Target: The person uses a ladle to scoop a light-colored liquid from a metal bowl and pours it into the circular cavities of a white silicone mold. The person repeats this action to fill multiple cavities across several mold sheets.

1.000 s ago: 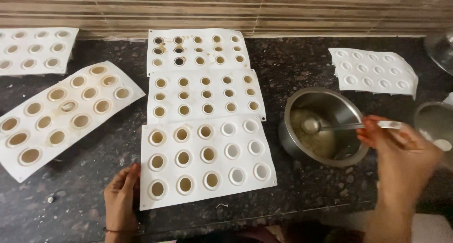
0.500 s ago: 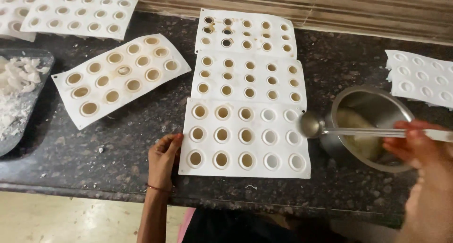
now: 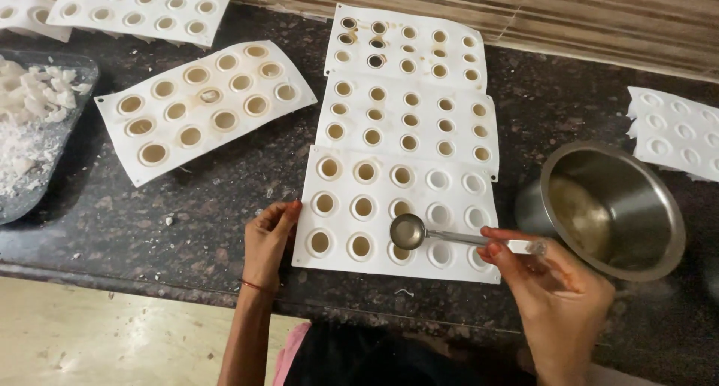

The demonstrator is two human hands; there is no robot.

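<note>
White mould tray (image 3: pixel 449 240) lies at the lower centre of the frame on the dark stone counter (image 3: pixel 225 199). At its left edge, the left hand (image 3: pixel 268 240) rests with fingers loosely curled, holding nothing. The right hand (image 3: pixel 550 292) pinches a metal spoon (image 3: pixel 431 234), bowl over the tray's bottom row. A steel pot (image 3: pixel 610 206) stands just right.

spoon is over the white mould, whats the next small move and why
Probably tip the spoon into the cup right beneath it. The right hand holds it just over the nearest mould, where the left columns look filled and the right ones still pale and empty. The left hand steadies the mould's edge.
</note>
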